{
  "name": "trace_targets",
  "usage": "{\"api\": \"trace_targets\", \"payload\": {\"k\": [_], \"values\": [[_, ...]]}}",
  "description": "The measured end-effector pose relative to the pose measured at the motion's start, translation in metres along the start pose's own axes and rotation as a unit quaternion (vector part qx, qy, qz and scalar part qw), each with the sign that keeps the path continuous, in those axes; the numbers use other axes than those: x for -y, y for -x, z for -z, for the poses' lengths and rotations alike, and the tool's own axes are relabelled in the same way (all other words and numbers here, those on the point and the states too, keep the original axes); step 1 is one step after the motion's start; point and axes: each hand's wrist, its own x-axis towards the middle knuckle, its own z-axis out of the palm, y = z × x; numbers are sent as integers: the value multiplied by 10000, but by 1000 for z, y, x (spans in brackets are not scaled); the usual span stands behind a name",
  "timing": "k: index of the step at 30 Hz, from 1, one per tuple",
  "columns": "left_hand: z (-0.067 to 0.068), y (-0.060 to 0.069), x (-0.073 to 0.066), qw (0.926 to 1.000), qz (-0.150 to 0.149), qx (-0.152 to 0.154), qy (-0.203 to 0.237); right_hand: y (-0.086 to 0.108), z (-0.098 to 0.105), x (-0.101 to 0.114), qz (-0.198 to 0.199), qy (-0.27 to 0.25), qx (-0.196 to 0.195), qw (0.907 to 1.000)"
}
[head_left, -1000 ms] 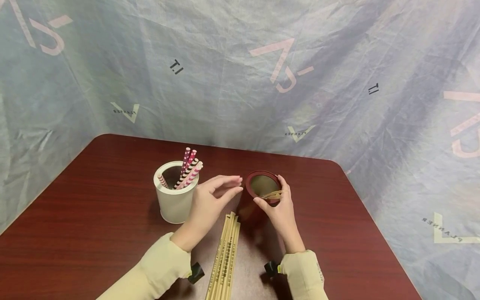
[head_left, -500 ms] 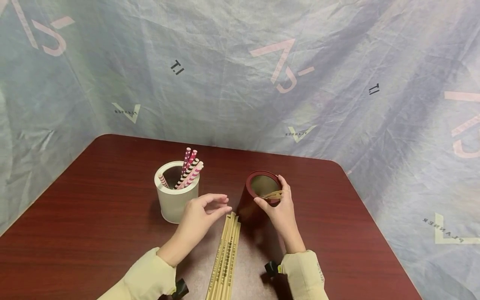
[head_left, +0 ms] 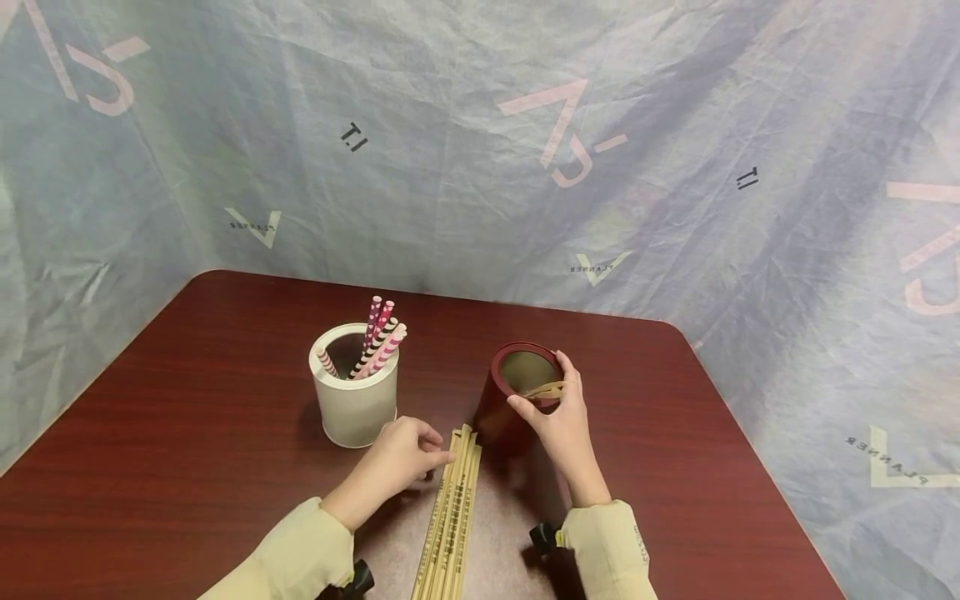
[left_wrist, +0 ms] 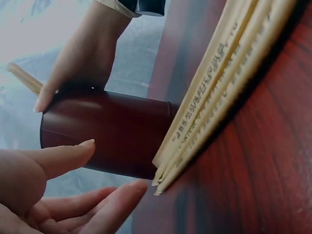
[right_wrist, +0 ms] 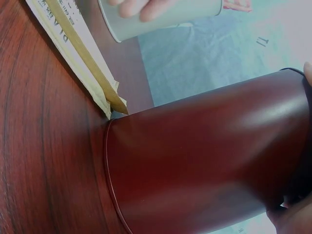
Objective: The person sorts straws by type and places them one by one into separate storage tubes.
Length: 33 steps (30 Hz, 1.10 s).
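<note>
A bundle of slim paper-wrapped sticks, printed with dark characters (head_left: 450, 517), lies lengthwise on the table. My left hand (head_left: 405, 458) hovers beside the bundle's far end. In the left wrist view its thumb and fingers (left_wrist: 73, 163) are apart, with nothing between them. A dark red canister (right_wrist: 204, 156) stands beyond the sticks, and my right hand (head_left: 558, 417) grips it around the rim. A pale tan stick end (head_left: 551, 388) leans out of the canister by that hand; its lower part is hidden.
A white can (head_left: 352, 408) with several patterned paper straws (head_left: 382, 346) stands to the left, behind my left hand. The reddish-brown table (head_left: 187, 433) ends at a grey printed cloth (head_left: 450, 167) hanging at the back and sides.
My left hand has come away from beside the canister, moving left and then down toward the stick bundle. The right hand keeps its grip on the dark red canister.
</note>
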Motion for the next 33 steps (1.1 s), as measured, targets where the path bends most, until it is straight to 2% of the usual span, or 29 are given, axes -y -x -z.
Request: {"api": "trace_targets", "payload": {"k": [7,9,14,19,25,33], "values": [[-9,-3,6,9955,556,652,415,1,0,0,50,59,-15,10000],[-11,-3,6,9946,618,755,359,1,0,0,35,69,-9,10000],[-17,-3,8,9956,435,827,-95,0,0,1,37,35,20,10000],[-22,-5,10,9947,264,930,-342,1,0,1,21,20,23,10000],[-26,-4,11,9931,316,1128,-35,0,0,1,-5,32,24,10000],[-30,-3,8,9931,374,1108,20,0,0,1,24,47,4,10000]]}}
